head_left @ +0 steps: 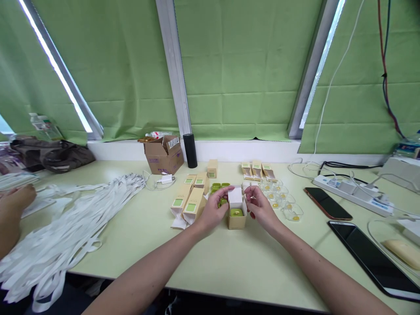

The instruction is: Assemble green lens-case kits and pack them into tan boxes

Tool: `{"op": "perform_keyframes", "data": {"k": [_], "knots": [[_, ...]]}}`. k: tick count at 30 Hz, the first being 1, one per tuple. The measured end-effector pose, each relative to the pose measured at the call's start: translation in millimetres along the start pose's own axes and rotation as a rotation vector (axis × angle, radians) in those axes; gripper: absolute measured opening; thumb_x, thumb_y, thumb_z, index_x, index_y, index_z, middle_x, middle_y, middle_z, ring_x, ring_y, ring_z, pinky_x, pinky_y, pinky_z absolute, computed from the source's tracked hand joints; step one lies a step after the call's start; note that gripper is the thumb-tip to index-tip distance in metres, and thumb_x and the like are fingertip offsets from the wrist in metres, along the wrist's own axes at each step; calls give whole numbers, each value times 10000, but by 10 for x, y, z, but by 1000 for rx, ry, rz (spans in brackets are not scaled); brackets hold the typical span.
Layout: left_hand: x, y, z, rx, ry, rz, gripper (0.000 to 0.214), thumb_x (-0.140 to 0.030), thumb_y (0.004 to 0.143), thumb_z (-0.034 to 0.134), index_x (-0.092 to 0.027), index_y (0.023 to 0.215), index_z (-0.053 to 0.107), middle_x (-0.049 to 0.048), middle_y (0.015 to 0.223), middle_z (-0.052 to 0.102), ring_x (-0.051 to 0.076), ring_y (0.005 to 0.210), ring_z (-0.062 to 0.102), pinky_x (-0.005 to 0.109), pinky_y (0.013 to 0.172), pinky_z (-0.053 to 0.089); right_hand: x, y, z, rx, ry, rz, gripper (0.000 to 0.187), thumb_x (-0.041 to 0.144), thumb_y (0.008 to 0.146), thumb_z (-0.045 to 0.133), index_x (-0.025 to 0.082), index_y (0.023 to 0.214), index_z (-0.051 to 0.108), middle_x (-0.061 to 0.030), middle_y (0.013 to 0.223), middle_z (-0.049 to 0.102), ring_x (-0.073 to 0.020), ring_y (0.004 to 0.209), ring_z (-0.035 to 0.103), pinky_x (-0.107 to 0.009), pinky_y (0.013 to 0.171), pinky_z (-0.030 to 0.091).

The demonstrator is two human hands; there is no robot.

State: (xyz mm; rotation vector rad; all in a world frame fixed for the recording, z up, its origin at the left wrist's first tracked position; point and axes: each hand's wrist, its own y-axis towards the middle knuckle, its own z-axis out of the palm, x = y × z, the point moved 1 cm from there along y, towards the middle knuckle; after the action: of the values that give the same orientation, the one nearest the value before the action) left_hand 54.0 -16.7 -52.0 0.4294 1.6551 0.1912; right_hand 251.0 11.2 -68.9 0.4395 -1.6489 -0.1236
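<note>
A small kraft cardboard box [236, 223] stands upright on the table in front of me, its top open and its white inner flap [235, 197] raised. Inside it sits a green square item [236, 212]. My left hand [215, 208] grips the box at its left side and flap, thumb at the edge. On the other side, the bent fingers of my right hand [260, 205] pinch the box's right upper edge. Just behind my left hand are several green square pieces [216, 186]. Boxes with green labels [193, 205] lie left of it.
Clear plastic cups with yellow contents [292, 212] lie to the right, with flattened-looking boxes [256, 170] behind. Phones [328, 203] and a power strip [354, 194] are farther right. White straps [82, 218] cover the left, beside another person's hand [16, 201]. A brown carton [164, 157] stands behind.
</note>
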Motion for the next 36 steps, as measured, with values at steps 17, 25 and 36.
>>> {"op": "perform_keyframes", "data": {"k": [17, 25, 36], "knots": [[-4, -31, 60, 1, 69, 63, 503, -95, 858, 651, -209, 1346, 607, 132, 1386, 667, 254, 1241, 644, 427, 1103, 515, -44, -39, 65, -8, 52, 12, 322, 335, 834, 671, 274, 1117, 529, 26, 910, 491, -132, 666, 501, -223, 516, 384], [-27, -38, 59, 6, 92, 64, 502, -83, 867, 627, -207, 1353, 598, 123, 1383, 666, 238, 1239, 641, 408, 1105, 512, -71, -40, 87, 1, 30, 1, 328, 353, 841, 677, 279, 1120, 522, 33, 887, 487, -137, 656, 490, -232, 516, 390], [-21, -43, 50, 7, 110, 60, 495, -107, 872, 636, -223, 1352, 593, 119, 1343, 669, 256, 1237, 625, 427, 1093, 503, -73, -77, 124, 2, 32, 52, 379, 372, 825, 712, 283, 1138, 518, 26, 895, 494, -149, 680, 496, -245, 524, 415]]}}
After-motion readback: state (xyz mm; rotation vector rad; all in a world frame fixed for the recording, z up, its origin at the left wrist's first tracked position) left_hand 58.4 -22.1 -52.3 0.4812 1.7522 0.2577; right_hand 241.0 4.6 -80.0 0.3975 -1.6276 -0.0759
